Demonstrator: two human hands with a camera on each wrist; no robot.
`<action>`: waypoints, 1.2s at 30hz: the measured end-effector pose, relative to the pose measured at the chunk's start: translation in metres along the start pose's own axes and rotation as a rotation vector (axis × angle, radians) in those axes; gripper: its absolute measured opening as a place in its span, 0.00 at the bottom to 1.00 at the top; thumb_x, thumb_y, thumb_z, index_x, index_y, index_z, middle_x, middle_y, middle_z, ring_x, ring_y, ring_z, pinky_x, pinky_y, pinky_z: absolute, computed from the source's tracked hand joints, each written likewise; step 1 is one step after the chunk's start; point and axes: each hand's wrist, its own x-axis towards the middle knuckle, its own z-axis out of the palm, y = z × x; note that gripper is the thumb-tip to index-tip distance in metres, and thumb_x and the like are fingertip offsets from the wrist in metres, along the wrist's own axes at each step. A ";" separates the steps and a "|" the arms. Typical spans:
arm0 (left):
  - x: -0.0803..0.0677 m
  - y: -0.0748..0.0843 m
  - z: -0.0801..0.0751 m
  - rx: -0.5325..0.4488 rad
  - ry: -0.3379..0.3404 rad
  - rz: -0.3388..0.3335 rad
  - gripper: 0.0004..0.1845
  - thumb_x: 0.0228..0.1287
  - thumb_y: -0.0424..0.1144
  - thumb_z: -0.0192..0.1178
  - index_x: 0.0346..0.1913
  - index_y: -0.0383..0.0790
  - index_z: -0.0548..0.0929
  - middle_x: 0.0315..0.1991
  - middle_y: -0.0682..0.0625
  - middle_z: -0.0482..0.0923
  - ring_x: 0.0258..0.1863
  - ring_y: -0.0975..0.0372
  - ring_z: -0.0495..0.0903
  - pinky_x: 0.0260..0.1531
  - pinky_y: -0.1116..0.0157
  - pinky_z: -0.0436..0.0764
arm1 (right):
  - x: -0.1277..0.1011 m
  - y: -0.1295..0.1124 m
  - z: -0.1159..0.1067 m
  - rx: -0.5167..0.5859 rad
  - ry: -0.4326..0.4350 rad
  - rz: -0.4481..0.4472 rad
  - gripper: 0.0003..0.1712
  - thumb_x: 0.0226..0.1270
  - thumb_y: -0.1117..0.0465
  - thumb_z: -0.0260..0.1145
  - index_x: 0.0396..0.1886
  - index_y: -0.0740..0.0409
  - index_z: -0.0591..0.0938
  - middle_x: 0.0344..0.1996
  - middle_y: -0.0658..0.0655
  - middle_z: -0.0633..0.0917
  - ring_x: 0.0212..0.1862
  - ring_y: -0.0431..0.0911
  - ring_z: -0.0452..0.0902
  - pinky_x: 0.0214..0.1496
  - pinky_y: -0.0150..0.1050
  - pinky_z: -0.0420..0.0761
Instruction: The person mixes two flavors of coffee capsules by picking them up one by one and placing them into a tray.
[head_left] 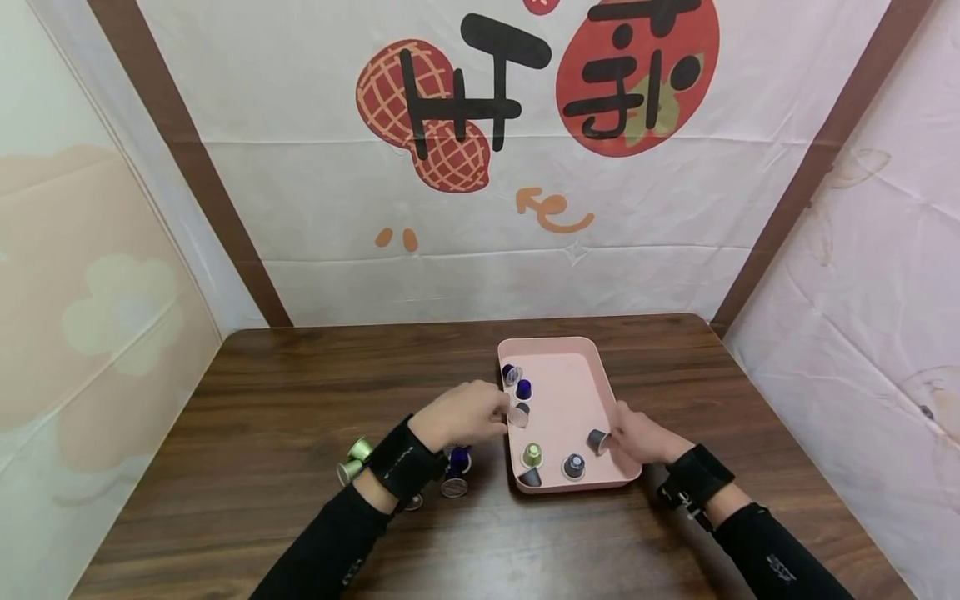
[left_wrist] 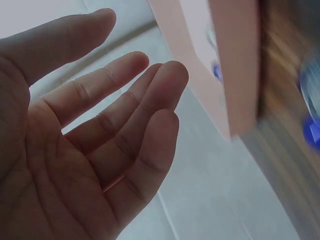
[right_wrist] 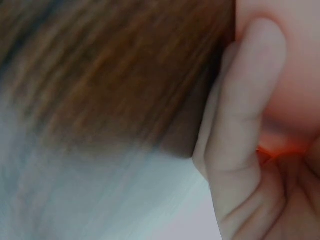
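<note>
Where capsules lie, no legible writing

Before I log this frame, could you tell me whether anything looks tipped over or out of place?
A grey capsule lies on its side in the pink tray by the right hand; others stand upright. Nothing looks spilled or damaged.

Head view: looking forward and down from above the near edge of the wooden table, taking in the whole top and the printed backdrop behind. Left wrist view: very close behind the left hand, facing past open fingers toward the pink tray, also seen from the head. Right wrist view: pressed close against the right hand, blurred; table shared.
</note>
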 end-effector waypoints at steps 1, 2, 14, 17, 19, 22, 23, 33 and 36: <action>-0.003 -0.005 -0.004 0.005 -0.001 -0.023 0.09 0.60 0.39 0.63 0.25 0.45 0.75 0.20 0.56 0.65 0.19 0.66 0.66 0.21 0.68 0.67 | 0.000 0.001 0.000 0.001 0.001 0.000 0.10 0.71 0.67 0.52 0.45 0.69 0.62 0.22 0.54 0.68 0.25 0.45 0.68 0.27 0.37 0.68; -0.006 -0.009 -0.007 0.014 -0.003 -0.045 0.08 0.59 0.39 0.63 0.26 0.45 0.75 0.21 0.56 0.67 0.19 0.66 0.67 0.22 0.67 0.68 | 0.000 0.001 0.000 0.001 0.002 -0.002 0.10 0.71 0.67 0.52 0.45 0.69 0.62 0.22 0.54 0.67 0.25 0.45 0.68 0.27 0.37 0.68; -0.026 -0.059 -0.009 0.094 -0.136 -0.235 0.07 0.59 0.38 0.65 0.37 0.38 0.81 0.28 0.50 0.74 0.26 0.60 0.72 0.29 0.61 0.72 | 0.003 0.005 0.001 -0.005 0.013 -0.003 0.13 0.69 0.67 0.54 0.46 0.70 0.63 0.24 0.55 0.70 0.28 0.46 0.69 0.29 0.38 0.69; -0.025 -0.067 -0.003 0.103 -0.175 -0.280 0.09 0.57 0.39 0.67 0.34 0.38 0.79 0.26 0.50 0.73 0.25 0.60 0.71 0.28 0.61 0.71 | 0.003 0.005 0.001 0.002 0.007 0.000 0.13 0.69 0.67 0.54 0.47 0.70 0.63 0.24 0.56 0.70 0.28 0.46 0.70 0.29 0.39 0.69; -0.023 -0.070 0.001 0.110 -0.188 -0.304 0.10 0.55 0.41 0.68 0.31 0.40 0.78 0.25 0.51 0.73 0.25 0.60 0.72 0.28 0.60 0.73 | 0.003 0.004 0.001 0.006 0.005 0.001 0.13 0.69 0.67 0.54 0.47 0.71 0.63 0.25 0.56 0.70 0.28 0.46 0.70 0.29 0.39 0.69; -0.020 -0.073 0.005 0.118 -0.195 -0.321 0.13 0.53 0.42 0.70 0.26 0.41 0.76 0.23 0.52 0.72 0.24 0.59 0.72 0.28 0.60 0.72 | 0.003 0.004 0.002 0.004 0.004 0.006 0.13 0.69 0.67 0.54 0.47 0.70 0.63 0.25 0.56 0.70 0.29 0.46 0.70 0.30 0.39 0.69; -0.019 -0.073 0.006 0.121 -0.198 -0.324 0.13 0.53 0.42 0.70 0.25 0.41 0.75 0.23 0.52 0.72 0.24 0.59 0.72 0.28 0.60 0.72 | 0.003 0.005 0.002 0.000 0.005 0.003 0.14 0.69 0.67 0.54 0.48 0.71 0.63 0.26 0.56 0.70 0.29 0.46 0.70 0.30 0.39 0.70; -0.011 -0.074 0.011 0.194 -0.207 -0.304 0.10 0.47 0.27 0.64 0.23 0.41 0.73 0.24 0.50 0.70 0.24 0.58 0.69 0.26 0.61 0.70 | 0.005 0.004 0.003 0.024 -0.003 0.023 0.17 0.70 0.66 0.55 0.51 0.72 0.63 0.28 0.57 0.72 0.31 0.46 0.71 0.31 0.39 0.70; -0.008 -0.073 0.011 0.184 -0.227 -0.317 0.10 0.47 0.25 0.63 0.23 0.40 0.73 0.24 0.49 0.71 0.24 0.57 0.69 0.26 0.62 0.69 | 0.004 0.004 0.003 0.017 -0.002 0.026 0.18 0.69 0.65 0.56 0.52 0.72 0.63 0.27 0.56 0.72 0.31 0.45 0.71 0.31 0.39 0.70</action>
